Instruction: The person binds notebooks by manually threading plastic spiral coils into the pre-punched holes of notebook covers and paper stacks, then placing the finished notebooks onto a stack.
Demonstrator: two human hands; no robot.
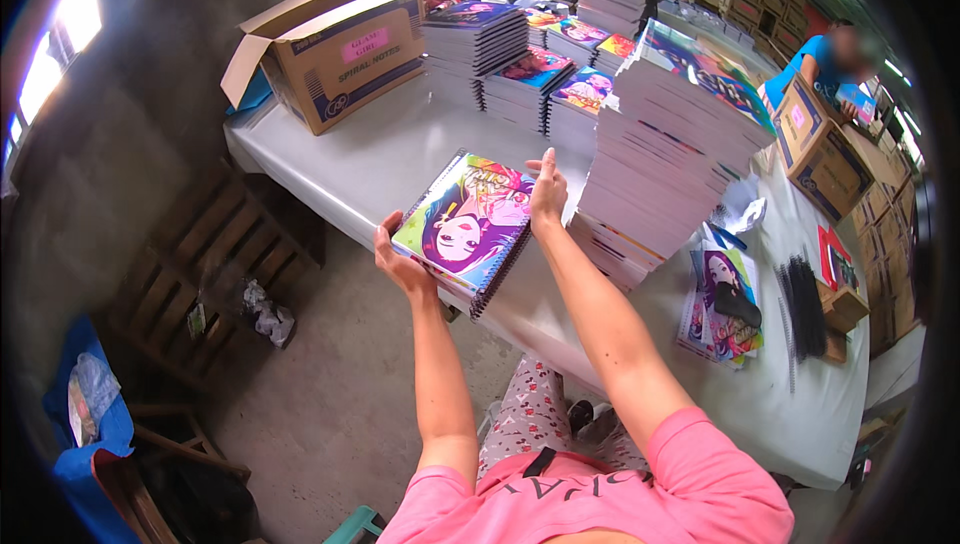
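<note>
Between my two hands is a small stack of spiral notebooks (465, 219), with a colourful cartoon girl on the top cover. Black wire coils show along both its left and right sides. My left hand (403, 264) grips the near left corner, fingers along the edge. My right hand (546, 194) presses against the far right side with its fingers pointing up. The stack is over the front edge of the white-covered table (350, 159). Just right of my right hand rises a tall, leaning pile of unbound printed pages (660, 154).
An open cardboard box (350, 64) stands at the far left of the table. Several piles of spiral notebooks (520, 79) fill the back. Loose covers (725, 299) and black wire coils (800, 309) lie at right. A person in blue (815, 64) works beside another box (820, 149).
</note>
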